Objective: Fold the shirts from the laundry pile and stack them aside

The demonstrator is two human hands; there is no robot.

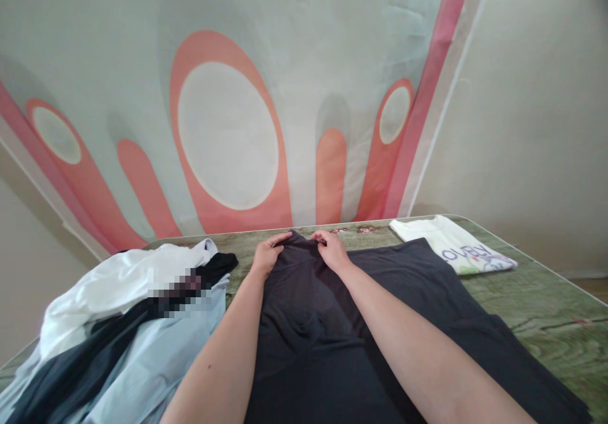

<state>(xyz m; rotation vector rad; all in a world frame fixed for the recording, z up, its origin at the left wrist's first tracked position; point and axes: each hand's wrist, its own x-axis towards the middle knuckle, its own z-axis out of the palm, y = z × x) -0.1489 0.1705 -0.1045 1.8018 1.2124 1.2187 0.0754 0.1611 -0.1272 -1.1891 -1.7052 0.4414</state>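
Observation:
A black T-shirt lies spread across the table in front of me, wrinkled around its upper middle. At its far edge my left hand pinches the cloth between thumb and fingers. My right hand grips the same edge a short way to the right, its fingers curled in. Between the two hands the fabric is bunched and slightly raised. The shirt's right part stretches out flat toward the table's right side. My forearms cover some of the cloth, and its near end runs out of view.
On the left is a loose pile of clothes, with a white garment, a black one and a light blue one. A folded white T-shirt with printed lettering lies at the back right of the wood-patterned table. Behind hangs a patterned backdrop.

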